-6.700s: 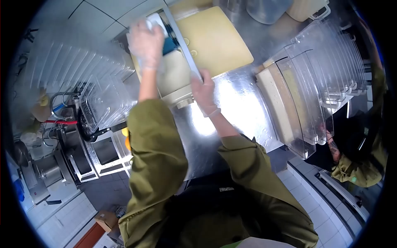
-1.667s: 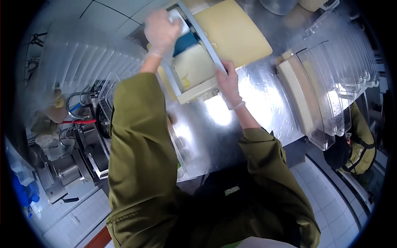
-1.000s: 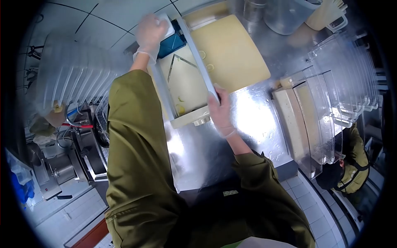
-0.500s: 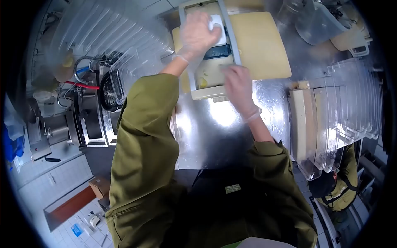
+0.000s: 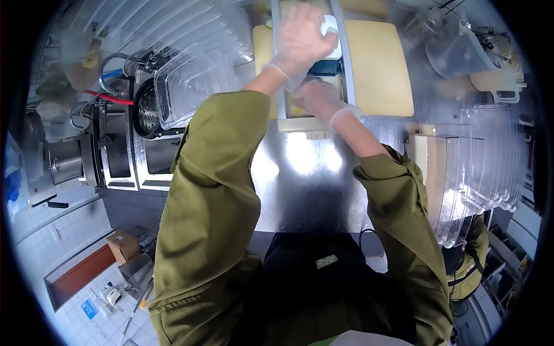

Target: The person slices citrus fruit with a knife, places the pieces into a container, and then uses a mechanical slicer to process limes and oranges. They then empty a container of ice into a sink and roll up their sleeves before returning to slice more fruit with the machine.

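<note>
My left hand, in a clear glove, presses down from the left on a white slicer guard, with the thumb lying over it. The guard sits within the grey frame of a mandoline slicer, just above its dark teal plate. My right hand, gloved as well, is over the slicer's near end, below the teal plate. Motion blurs its fingers, so their grip cannot be made out. Beside it, small yellowish pieces lie inside the frame.
Under the slicer lies a cream cutting board on a steel counter. Clear plastic containers stand at left by a black pan. Stacked clear lids and a clear jug are at right.
My right hand has moved left and inward over the slicer's near end, close below my left hand. My left hand stays on the white guard. The whole view has shifted slightly.
</note>
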Demonstrator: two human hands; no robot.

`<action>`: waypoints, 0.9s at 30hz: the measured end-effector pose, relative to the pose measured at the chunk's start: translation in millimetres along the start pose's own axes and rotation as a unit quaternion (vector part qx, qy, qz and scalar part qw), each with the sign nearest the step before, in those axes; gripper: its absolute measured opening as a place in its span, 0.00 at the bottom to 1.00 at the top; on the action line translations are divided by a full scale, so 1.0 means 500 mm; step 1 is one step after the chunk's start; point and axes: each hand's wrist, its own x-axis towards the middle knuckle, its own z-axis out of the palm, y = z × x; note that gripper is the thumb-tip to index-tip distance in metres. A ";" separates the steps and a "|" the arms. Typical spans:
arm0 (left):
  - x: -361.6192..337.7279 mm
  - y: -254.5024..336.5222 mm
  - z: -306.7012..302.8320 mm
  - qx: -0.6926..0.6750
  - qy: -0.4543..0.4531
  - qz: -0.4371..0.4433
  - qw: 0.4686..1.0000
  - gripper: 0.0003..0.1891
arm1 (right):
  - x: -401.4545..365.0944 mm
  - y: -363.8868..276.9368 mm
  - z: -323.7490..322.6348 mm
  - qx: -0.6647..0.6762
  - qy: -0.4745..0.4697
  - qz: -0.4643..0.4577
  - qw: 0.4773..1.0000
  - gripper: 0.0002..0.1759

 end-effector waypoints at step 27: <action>-0.004 -0.012 0.034 -0.024 0.008 0.006 1.000 0.13 | 0.021 -0.053 0.047 -0.021 0.022 0.016 0.999 0.09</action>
